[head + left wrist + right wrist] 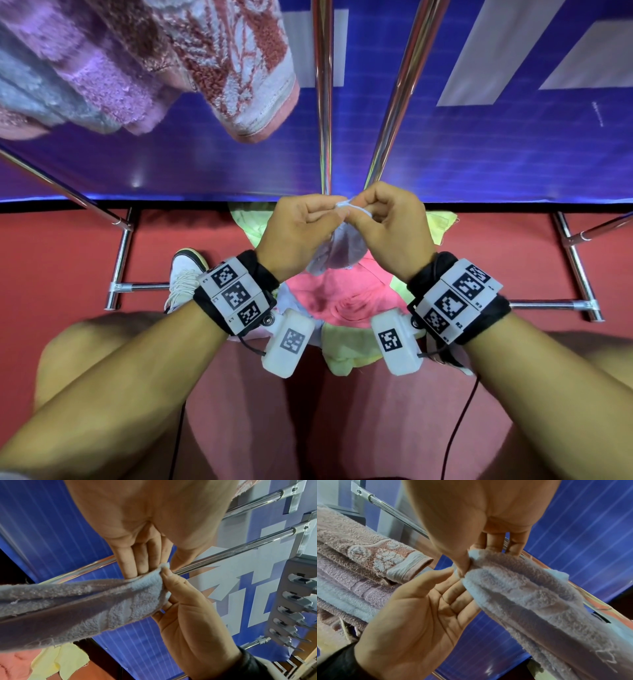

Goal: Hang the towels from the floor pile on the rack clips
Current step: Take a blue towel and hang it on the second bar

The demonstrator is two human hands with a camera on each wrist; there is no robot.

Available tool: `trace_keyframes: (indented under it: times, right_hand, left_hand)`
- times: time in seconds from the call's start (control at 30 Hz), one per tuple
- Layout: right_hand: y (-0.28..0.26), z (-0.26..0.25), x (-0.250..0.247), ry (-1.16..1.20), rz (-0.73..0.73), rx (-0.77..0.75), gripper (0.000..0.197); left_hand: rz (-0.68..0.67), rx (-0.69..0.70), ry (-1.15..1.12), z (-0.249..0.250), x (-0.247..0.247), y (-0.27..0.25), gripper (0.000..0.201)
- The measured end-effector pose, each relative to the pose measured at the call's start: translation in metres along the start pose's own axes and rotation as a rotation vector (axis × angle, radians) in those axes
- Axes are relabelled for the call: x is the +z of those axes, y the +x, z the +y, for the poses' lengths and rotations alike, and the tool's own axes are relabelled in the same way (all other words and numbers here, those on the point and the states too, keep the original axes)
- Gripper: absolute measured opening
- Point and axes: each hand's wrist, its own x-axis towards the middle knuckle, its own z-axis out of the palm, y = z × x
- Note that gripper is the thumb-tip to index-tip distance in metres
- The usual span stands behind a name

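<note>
1. Both hands meet in front of the chest: the left hand (296, 228) and the right hand (394, 226) each pinch the top corner of a small pale grey-blue fleecy towel (85, 601), thumbs against forefingers, with the rest of the cloth drooping below the wrists
2. In the right wrist view the left hand's lower fingers look fairly spread under the cloth, so its grip seems to be at the fingertips only
3. Several towels already hang on the chrome tube drying rack (322, 102): a pink and white patterned terry towel (239, 68) and a lilac ribbed terry towel (102, 75) beside it, with more layers under them in the right wrist view
4. On the red floor, a pile remains below the hands: a coral-pink crumpled towel (335, 294) and pale yellow cloths (342, 349) under and around it
5. A row of grey metal spring clips (295, 601) stands near the hands in the left wrist view, and those visible look unused
6. My reading: the task is partly done; this towel still needs clipping, and at least two or three more wait on the floor
</note>
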Motion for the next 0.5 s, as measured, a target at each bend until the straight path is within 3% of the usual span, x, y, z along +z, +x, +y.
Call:
trace_keyframes:
  times: [0.23, 0.37, 0.5]
  right_hand:
    - [0.002, -0.001, -0.009, -0.001, 0.032, 0.029, 0.029]
    - [0.002, -0.002, -0.012, 0.03, -0.058, -0.005, 0.031]
    - [0.001, 0.004, -0.017, -0.306, -0.223, -0.091, 0.037]
  left_hand:
    - [0.002, 0.04, -0.011, 0.0, -0.007, 0.001, 0.029]
    - [0.025, 0.05, 0.0, 0.007, -0.011, 0.002, 0.016]
    - [0.086, 0.063, -0.035, 0.015, -0.016, 0.003, 0.011]
